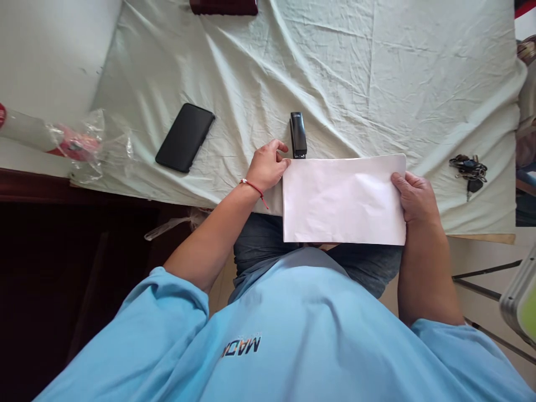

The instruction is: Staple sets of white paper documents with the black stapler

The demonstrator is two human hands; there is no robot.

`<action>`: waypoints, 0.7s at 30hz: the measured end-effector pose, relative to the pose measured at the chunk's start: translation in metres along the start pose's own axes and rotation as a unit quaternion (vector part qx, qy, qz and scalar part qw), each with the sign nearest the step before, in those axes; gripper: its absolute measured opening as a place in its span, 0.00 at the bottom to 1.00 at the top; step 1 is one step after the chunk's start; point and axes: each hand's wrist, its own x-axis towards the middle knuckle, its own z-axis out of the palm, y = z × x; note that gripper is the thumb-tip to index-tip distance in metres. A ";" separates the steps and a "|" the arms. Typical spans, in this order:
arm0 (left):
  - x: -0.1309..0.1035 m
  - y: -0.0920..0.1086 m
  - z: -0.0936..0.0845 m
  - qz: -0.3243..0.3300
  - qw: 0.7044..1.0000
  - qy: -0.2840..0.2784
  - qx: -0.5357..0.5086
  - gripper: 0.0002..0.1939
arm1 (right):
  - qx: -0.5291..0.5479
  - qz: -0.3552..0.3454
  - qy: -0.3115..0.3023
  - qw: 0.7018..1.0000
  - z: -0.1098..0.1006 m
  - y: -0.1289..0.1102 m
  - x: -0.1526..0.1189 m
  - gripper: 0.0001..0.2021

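Note:
White paper (343,201), seemingly a few sheets stacked together, reaches over the table's near edge above my lap. My right hand (416,196) grips its right side, thumb on top and the other fingers mostly hidden beneath. At the upper left corner of the paper is my left hand (268,164), its thumb on the corner and its fingers curled. A black stapler (298,134) lies just beyond that corner, its near end meeting the paper's far edge. Whether the paper sits inside the stapler's jaw cannot be made out.
A pale green cloth (335,67) with creases covers the table. Left of my hands lies a black phone (185,137); a bunch of keys (469,170) is at the right. A dark red object (224,5) stands at the far edge, and clear plastic wrapping (90,145) at the left.

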 end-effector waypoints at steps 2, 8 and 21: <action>0.001 0.005 0.002 -0.017 1.000 0.010 -0.014 0.11 | 0.003 -0.001 0.016 1.000 0.001 -0.001 0.004 0.26; 0.000 0.011 0.011 -0.058 0.995 0.030 -0.071 0.08 | 0.029 -0.038 0.045 0.998 0.005 0.007 0.013 0.26; 0.003 0.003 0.012 -0.027 0.994 -0.007 -0.102 0.33 | 0.022 -0.142 0.017 0.989 0.003 0.035 0.018 0.27</action>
